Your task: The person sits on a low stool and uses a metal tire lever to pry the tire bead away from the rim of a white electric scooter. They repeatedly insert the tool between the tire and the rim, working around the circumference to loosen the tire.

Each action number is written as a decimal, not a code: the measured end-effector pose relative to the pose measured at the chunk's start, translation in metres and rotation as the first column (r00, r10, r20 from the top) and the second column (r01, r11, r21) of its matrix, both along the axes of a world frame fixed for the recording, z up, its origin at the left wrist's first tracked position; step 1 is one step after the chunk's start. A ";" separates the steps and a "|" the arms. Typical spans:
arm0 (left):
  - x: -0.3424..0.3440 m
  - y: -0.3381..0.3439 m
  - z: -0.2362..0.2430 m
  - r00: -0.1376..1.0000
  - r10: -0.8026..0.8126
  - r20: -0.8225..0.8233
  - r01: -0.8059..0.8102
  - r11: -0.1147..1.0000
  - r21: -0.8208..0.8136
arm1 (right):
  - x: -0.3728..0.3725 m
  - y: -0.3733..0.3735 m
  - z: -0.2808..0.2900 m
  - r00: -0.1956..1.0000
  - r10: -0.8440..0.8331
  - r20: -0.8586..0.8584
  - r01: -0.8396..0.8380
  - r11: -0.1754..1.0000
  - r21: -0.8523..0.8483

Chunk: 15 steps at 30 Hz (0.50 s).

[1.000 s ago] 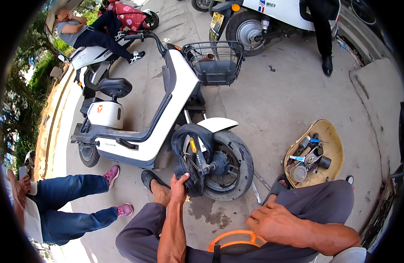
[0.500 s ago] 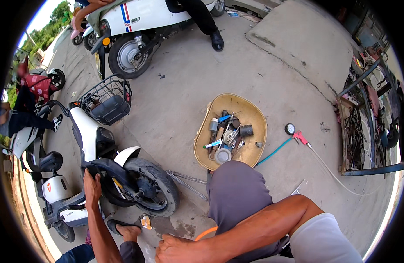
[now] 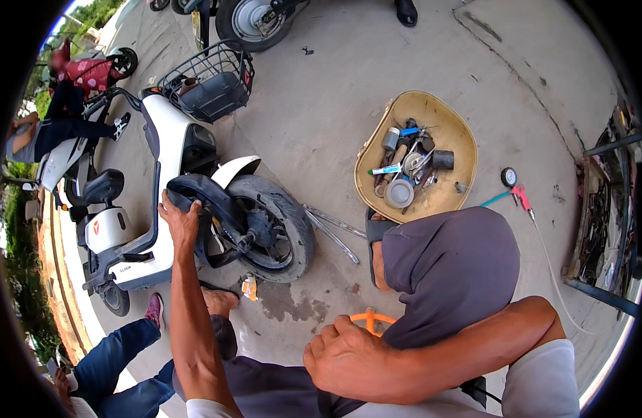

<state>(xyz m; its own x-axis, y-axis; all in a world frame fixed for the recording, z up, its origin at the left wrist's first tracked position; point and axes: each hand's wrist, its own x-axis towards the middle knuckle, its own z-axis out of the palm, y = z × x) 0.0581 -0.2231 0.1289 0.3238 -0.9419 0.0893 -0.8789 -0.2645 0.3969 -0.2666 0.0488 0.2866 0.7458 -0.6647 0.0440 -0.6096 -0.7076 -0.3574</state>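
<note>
A white electric scooter (image 3: 169, 132) lies tipped over on my left, its front wheel (image 3: 283, 230) turned towards me. From that wheel hangs a loop of black inner tube (image 3: 213, 191), and my left hand (image 3: 181, 221) is closed on its near side. My right hand (image 3: 352, 359) is curled into a fist in front of my lap, knuckles up; whatever its fingers may hold is hidden. Just beyond it, an orange curved thing (image 3: 370, 317) shows partly beside my knee. Two metal tyre levers (image 3: 335, 233) lie on the ground between the wheel and my foot.
A yellowish tub (image 3: 464, 167) of tools, tubes and tins stands ahead. Right of it lie a pressure gauge (image 3: 508, 176) and a pink air gun (image 3: 521, 197) with a hose. A metal rack (image 3: 603, 209) is at far right. People sit or stand on the left; more scooters are behind.
My view has tilted down and left, so the scene sits higher and further right. My left hand keeps its hold on the inner tube; my right hand stays curled.
</note>
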 end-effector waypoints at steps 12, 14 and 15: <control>0.064 -0.019 -0.062 0.804 0.540 -0.249 -0.536 0.840 0.089 | -0.013 0.004 0.015 0.994 0.012 -0.111 -0.012 1.000 0.002; 0.043 -0.018 -0.056 0.788 0.304 -0.535 -0.303 0.948 0.093 | -0.024 -0.011 0.016 0.993 0.076 -0.093 -0.069 0.995 0.077; 0.047 -0.021 -0.049 0.780 0.316 -0.540 -0.305 0.946 0.113 | -0.022 -0.011 0.018 0.991 0.082 -0.102 -0.068 0.989 0.135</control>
<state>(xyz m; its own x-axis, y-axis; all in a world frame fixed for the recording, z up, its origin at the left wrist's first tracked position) 0.1049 -0.2442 0.0798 0.5886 -0.7815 -0.2071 -0.3877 -0.4976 0.7759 -0.2884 0.0375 0.3043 0.7897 -0.6013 -0.1221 -0.5960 -0.7044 -0.3856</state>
